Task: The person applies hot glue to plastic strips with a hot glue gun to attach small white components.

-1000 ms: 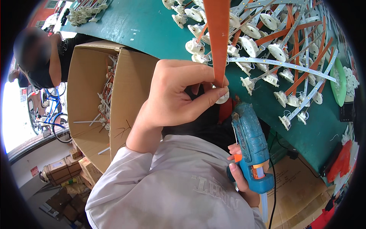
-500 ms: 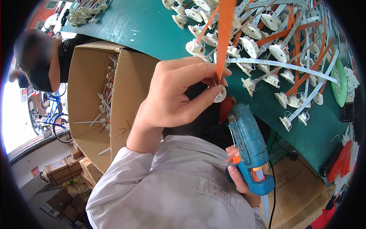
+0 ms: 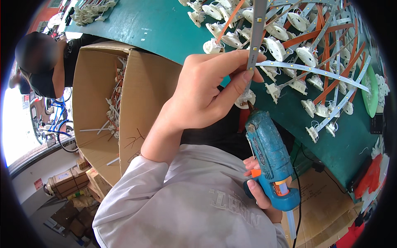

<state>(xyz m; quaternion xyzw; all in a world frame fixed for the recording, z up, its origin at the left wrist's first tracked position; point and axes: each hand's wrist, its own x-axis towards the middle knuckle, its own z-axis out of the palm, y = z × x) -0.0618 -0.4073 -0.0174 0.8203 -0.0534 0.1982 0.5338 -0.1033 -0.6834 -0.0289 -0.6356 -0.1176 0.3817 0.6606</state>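
Between the thumb and fingers of my left hand [image 3: 202, 89] is an LED strip [image 3: 257, 29], held upright with its LED face showing. A round white base [image 3: 247, 98] hangs at its lower end, just under my fingertips. My right hand [image 3: 258, 194] is wrapped around the handle of a blue glue gun [image 3: 268, 144] with an orange trigger. The gun points up, and its nozzle [image 3: 250, 106] is at the round base; whether it touches cannot be made out. A clear glue stick [image 3: 291, 225] sticks out of the gun's back end.
Several LED strips with white bases [image 3: 306, 56] lie heaped on the green table [image 3: 165, 29]. A green dish [image 3: 369, 93] sits at the right. An open cardboard box [image 3: 144, 82] with more strips stands to my left. Beyond it is another person [image 3: 41, 78]. A black cord [image 3: 298, 198] hangs beside the gun.
The strip has turned in my left hand, from its orange back to its LED face. The round base has tilted and moved slightly right, so the gun's nozzle is now at it.
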